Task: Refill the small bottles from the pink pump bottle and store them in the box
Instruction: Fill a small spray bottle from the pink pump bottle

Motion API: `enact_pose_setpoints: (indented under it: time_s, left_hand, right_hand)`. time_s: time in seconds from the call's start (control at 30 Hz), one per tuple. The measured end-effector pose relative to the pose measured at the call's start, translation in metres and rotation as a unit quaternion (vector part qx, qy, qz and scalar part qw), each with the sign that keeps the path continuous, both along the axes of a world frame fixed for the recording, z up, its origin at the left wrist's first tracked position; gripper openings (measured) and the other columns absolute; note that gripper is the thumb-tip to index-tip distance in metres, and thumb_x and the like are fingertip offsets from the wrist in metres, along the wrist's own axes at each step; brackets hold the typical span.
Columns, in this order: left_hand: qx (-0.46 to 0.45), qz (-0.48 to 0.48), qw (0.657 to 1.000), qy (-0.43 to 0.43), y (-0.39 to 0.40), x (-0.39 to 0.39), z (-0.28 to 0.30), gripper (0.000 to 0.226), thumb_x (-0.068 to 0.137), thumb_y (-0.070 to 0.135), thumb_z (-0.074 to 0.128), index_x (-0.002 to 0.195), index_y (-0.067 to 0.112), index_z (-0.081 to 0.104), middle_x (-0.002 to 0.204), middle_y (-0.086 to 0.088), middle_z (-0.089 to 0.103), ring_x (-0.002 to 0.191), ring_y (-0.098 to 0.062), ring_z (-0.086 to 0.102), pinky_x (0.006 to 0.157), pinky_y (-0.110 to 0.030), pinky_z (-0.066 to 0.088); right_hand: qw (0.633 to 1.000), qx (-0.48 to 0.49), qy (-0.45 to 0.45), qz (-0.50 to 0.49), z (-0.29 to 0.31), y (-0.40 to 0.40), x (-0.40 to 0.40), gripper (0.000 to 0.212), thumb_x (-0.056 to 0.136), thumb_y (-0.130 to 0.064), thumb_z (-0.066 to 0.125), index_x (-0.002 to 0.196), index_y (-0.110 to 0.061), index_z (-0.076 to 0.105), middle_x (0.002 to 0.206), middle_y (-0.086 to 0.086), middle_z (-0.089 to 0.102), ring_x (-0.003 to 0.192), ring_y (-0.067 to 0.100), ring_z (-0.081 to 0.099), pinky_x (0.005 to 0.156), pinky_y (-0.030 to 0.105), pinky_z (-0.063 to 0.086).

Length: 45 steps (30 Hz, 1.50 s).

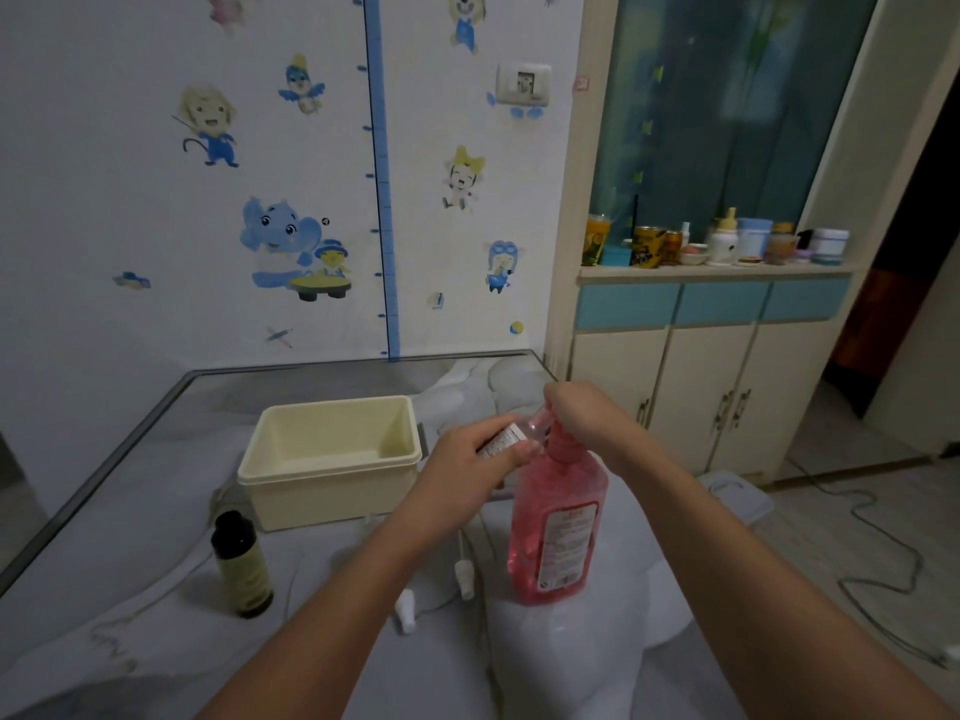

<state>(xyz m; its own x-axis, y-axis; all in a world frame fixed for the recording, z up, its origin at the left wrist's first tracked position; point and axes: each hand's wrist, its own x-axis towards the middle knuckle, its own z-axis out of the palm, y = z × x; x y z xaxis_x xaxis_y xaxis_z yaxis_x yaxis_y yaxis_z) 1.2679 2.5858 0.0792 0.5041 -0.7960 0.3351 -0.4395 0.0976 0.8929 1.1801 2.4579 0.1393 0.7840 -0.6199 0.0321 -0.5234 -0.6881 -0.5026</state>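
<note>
Head view: left hand (470, 462) pinches a small bottle (511, 438) tilted at the pump bottle (558, 517) spout; right hand (582, 415) curls over the pump. Light, probably slippery; hold its body.

Pink pump bottle (558, 517) w/ white label, cream box (332, 459), dark-capped olive bottle (241, 563), grey marbled table (130, 511).

stickered wall (156, 200), cream cabinet (701, 387) (blue drawers)
</note>
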Motion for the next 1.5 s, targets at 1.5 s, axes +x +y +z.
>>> enact_pose_setpoints:
  time_s: [1.5]
  left_hand:
    - [0.019, -0.018, 0.999, 0.024, -0.006, 0.006, -0.019, 0.031, 0.090, 0.029, 0.065, 0.121, 0.025, 0.066, 0.085, -0.005, 0.071, 0.049, -0.008, 0.055, 0.045, -0.026, 0.045]
  right_hand:
    - [0.995, -0.052, -0.004, -0.085, -0.020, 0.003, 0.011, 0.031, 0.078, -0.019, 0.071, 0.107, -0.009, 0.063, 0.107, 0.006, 0.070, 0.101, 0.026, 0.064, 0.081, 0.030, 0.048]
